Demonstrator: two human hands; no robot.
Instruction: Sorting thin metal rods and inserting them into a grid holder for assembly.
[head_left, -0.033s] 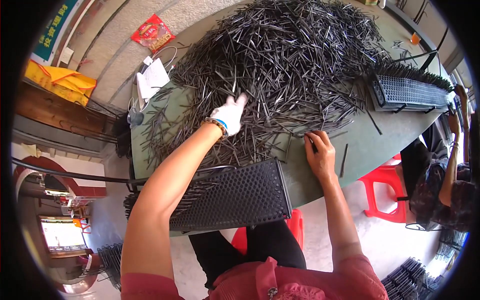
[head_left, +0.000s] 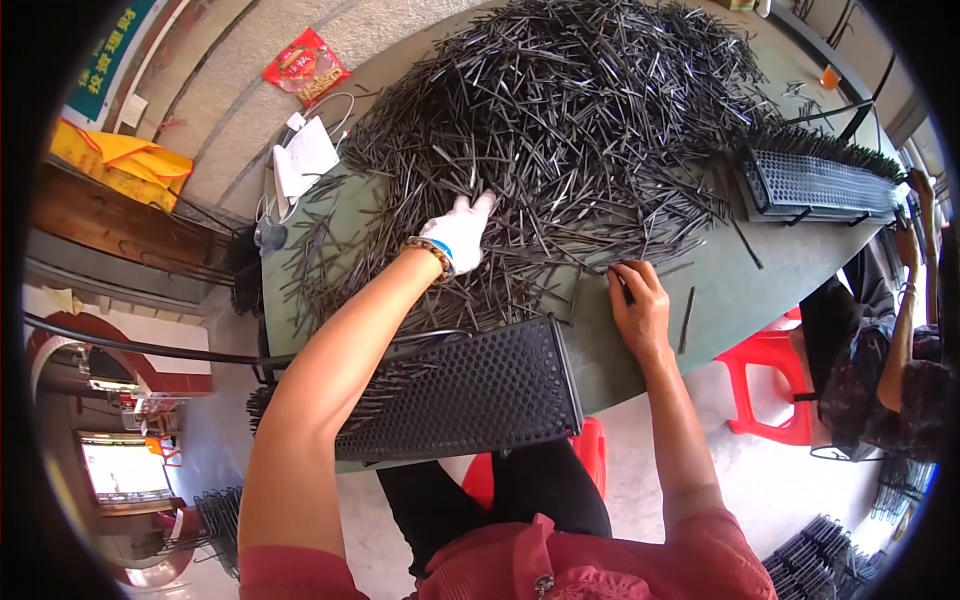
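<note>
Centrally, one large heap of thin black strips (head_left: 590, 90), loosely piled on a green counter (head_left: 715, 310); stray pieces at its right side. Item: one black holed tray (head_left: 490, 385), tilted at the near edge, between the person's body and the heap, strips standing in its left part, the left forearm crossing above it. Item: a second holed tray (head_left: 825, 185), far right, strips bristling from its top, a co-worker's hands (head_left: 908, 235) at its end. Item: one red packet (head_left: 306, 66), upper left. Item: one white box (head_left: 305, 158), corded, on the counter's left edge. Item: one yellow cloth (head_left: 125, 165), further left. Item: one red stool (head_left: 757, 375), right of the person.

Hands, well apart from each other. Left hand (head_left: 460, 232): white-gloved, bracelet at wrist, two fingers extended and slightly parted, touching the heap's near side; whether any strip is gripped, cannot tell. Right hand (head_left: 640, 305): bare, half curled, fingertips at a strip's end; whether clamped on it, cannot tell.
</note>
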